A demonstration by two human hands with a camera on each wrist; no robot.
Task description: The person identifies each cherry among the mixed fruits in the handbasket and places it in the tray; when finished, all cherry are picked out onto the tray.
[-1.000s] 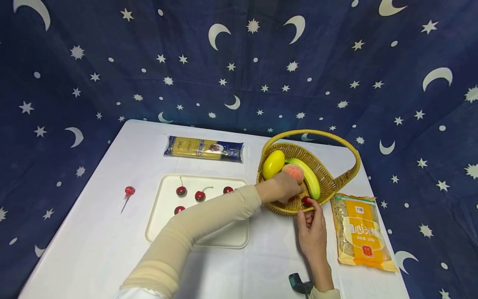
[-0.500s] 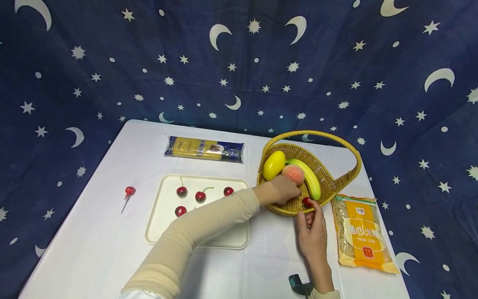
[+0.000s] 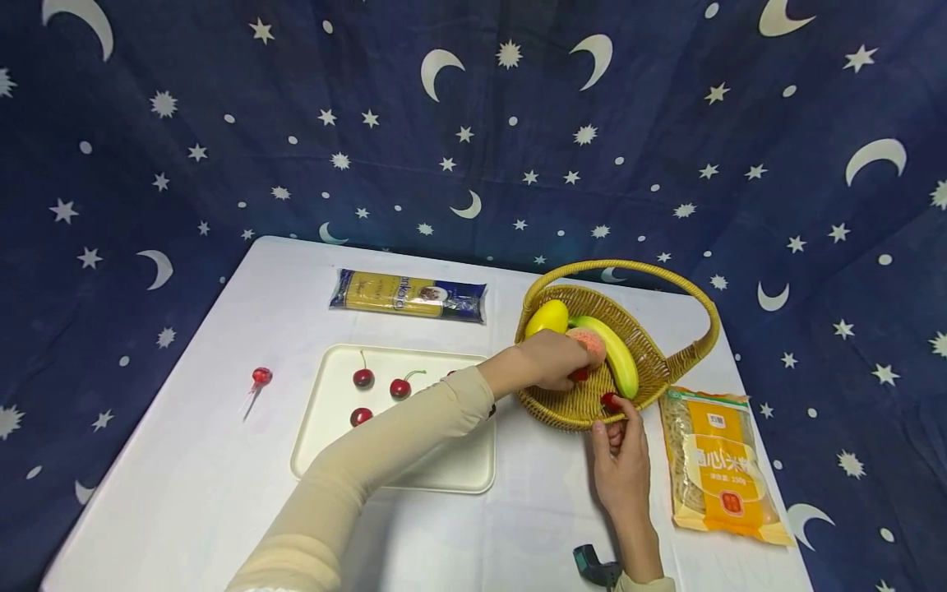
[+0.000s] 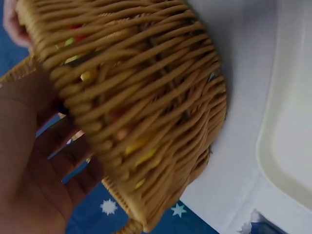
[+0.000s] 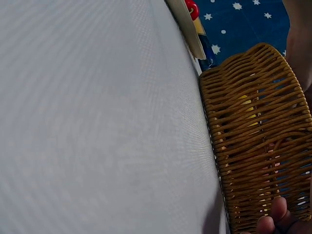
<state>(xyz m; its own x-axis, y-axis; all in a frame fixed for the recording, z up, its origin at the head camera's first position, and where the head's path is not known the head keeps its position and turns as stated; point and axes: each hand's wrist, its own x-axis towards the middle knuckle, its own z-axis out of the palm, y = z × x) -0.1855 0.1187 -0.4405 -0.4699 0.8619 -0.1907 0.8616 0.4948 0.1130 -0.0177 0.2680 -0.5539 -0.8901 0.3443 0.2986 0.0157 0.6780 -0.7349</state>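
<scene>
Over basket (image 3: 651, 370): left grip (image 3: 555, 366) curled on cherry (image 3: 580, 375); right grip (image 3: 620, 448) pinching second cherry (image 3: 609, 401).

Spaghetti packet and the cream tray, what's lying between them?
Nothing: in the head view only bare white table separates the spaghetti packet from the cream tray.

The basket (image 3: 651, 362) was rough woven wicker. The tray (image 3: 459, 469) looked like smooth matt plastic. The cherries (image 3: 362, 378) were glossy. At three o'clock, the noodle packet (image 3: 721, 469) was shiny plastic film.
</scene>
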